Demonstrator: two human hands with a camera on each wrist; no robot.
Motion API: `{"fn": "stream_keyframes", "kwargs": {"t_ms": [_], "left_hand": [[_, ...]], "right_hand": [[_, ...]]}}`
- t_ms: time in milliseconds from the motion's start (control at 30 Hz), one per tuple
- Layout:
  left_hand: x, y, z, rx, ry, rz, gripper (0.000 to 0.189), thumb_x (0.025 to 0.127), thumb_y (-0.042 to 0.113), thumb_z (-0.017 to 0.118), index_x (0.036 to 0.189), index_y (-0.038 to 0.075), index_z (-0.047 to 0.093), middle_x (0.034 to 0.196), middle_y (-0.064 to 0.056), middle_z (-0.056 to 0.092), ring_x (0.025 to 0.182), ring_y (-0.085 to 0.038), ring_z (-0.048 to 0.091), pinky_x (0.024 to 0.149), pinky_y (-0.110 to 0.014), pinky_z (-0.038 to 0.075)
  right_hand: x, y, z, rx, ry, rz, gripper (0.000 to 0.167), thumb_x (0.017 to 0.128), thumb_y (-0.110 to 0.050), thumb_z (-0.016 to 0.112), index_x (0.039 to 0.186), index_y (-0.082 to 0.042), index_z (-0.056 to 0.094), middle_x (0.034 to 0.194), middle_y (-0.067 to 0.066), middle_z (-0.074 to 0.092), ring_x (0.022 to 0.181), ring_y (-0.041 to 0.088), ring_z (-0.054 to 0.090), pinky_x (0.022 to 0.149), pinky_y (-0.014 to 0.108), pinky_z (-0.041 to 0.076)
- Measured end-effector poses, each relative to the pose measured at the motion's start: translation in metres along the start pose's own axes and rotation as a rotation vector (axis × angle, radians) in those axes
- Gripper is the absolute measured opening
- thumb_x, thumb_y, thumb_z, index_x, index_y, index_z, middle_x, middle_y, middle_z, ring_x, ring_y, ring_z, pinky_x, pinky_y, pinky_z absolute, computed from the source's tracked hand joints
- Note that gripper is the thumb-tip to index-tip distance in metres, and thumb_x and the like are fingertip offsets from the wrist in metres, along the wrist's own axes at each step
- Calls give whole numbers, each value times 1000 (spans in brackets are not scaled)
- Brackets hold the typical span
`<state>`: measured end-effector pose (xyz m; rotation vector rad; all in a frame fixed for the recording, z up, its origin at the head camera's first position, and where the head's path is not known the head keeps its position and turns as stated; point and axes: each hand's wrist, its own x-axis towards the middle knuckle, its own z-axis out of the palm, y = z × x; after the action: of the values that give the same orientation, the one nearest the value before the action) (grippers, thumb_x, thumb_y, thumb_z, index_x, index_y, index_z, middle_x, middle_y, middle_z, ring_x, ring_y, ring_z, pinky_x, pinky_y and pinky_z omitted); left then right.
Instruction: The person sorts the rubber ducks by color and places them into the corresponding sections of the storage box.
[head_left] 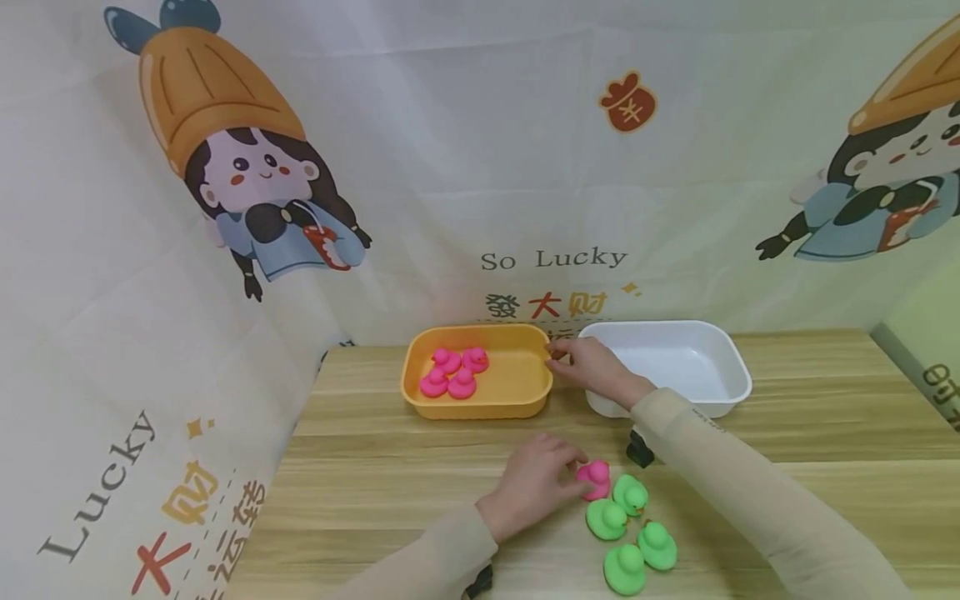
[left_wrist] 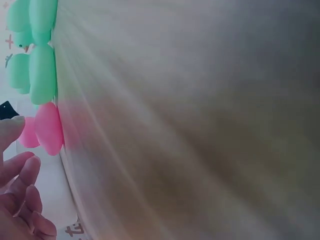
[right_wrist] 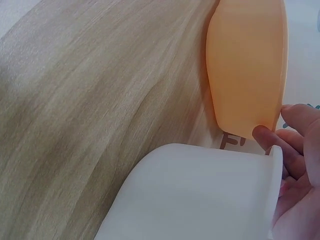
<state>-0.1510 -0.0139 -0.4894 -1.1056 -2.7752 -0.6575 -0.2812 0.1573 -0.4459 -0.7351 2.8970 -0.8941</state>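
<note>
My left hand (head_left: 536, 483) reaches in over the table beside a pink rubber duck (head_left: 596, 479), its fingertips at the duck's left side. In the left wrist view the thumb and fingers stand apart, with the pink duck (left_wrist: 47, 130) just beyond them. Several green rubber ducks (head_left: 626, 569) sit close by, to the right and nearer me. Farther back, my right hand (head_left: 592, 367) pinches the right end of the orange tub (head_left: 480, 411) at its rim. Several pink ducks (head_left: 462, 385) lie in the left half of that tub.
A white tub (head_left: 720, 408) stands right of the orange one, partly behind my right hand and forearm. Both tubs are near the wood-grain table's (head_left: 360, 467) back edge, against a printed cloth backdrop (head_left: 450, 167).
</note>
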Motion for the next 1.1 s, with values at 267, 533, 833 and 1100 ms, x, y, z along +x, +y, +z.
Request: {"fn": "stream_keyframes", "kwargs": {"t_ms": [267,533,833,1100], "left_hand": [[6,4,5,43,-18,-28,31,90,42,81,108,17,79,103,5,73,95,-10,61,80,-22,50],[9,6,5,41,-35,-49,29,90,40,81,108,17,78,96,6,70,90,-9,58,75,-21,48],[9,3,-9,18,-61,-55,26,91,32,81,108,14,78,99,5,73,90,-7,61,78,-19,50],[8,-7,-34,-22,-73,-73,24,95,29,78,112,12,77,100,4,72,92,-11,60,83,-23,51]], "right_hand": [[0,0,1,-13,3,-6,37,102,-18,65,131,4,68,115,18,75,81,18,67,76,36,57],[1,-1,3,-30,1,-5,37,102,-19,65,131,4,68,114,18,76,90,24,71,82,41,59],[1,-1,4,-45,24,-31,35,101,-18,66,128,5,69,112,18,76,96,29,73,86,45,59],[1,-1,2,-53,31,-29,35,101,-17,67,128,5,70,111,17,76,90,25,71,83,43,59]]}}
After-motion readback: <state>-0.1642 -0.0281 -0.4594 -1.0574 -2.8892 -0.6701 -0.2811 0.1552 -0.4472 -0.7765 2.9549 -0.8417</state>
